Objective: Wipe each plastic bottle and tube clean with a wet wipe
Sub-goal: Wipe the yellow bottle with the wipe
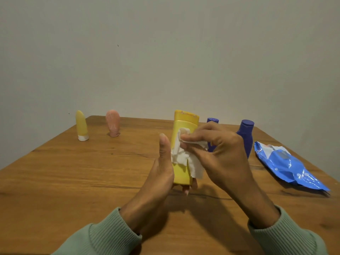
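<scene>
Bottle [184, 127] upright, yellow, cap [186, 116] up, left hand [161, 173] gripping its base, right hand [220, 153] pinching wipe [181, 155] against it.

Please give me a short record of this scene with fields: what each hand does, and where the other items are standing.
left hand: holds the yellow bottle upright, cap on top
right hand: pinches the wet wipe against the bottle's front
far left: yellow tube and pink tube, both standing on their caps
behind the right hand: blue bottle; second blue bottle, mostly hidden
right side: wipe pack, lying on the table
</scene>
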A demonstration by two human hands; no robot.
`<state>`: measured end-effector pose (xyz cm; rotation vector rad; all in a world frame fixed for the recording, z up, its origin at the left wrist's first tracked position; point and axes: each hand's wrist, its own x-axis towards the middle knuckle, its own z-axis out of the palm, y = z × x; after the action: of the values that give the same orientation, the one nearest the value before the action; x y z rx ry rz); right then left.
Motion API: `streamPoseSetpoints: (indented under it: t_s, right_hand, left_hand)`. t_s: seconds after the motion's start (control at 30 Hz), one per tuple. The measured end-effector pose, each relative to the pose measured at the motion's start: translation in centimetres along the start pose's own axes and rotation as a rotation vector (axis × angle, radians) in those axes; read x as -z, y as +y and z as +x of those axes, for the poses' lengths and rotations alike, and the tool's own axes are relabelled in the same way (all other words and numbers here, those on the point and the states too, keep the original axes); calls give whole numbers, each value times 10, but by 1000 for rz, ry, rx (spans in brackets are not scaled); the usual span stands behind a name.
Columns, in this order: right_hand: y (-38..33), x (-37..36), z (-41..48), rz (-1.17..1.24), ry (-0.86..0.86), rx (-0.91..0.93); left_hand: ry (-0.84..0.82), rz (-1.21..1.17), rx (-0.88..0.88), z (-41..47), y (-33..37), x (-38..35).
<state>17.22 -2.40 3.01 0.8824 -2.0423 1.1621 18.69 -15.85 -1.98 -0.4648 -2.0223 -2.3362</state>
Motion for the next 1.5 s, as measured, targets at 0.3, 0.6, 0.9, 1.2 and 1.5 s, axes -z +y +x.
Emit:
streamPoseSetpoints:
  t_s: [0.3, 0.6, 0.9, 1.2, 1.5]
  right_hand:
    - [1, 6, 3, -99, -78, 27]
    - [-4, 5, 1, -107, -222, 23]
    - [1, 5, 2, -89, -62, 52]
    - [1, 7, 2, -101, 111, 106]
    - [3, 11, 3, -246, 181, 146]
  left_hand:
    - [19, -34, 18, -1, 2, -2]
    - [48, -30, 42, -2, 5, 1]
    - [2, 99, -49, -7, 4, -4]
    - [0, 188, -93, -12, 4, -9]
    - [40, 366, -150, -14, -1, -10]
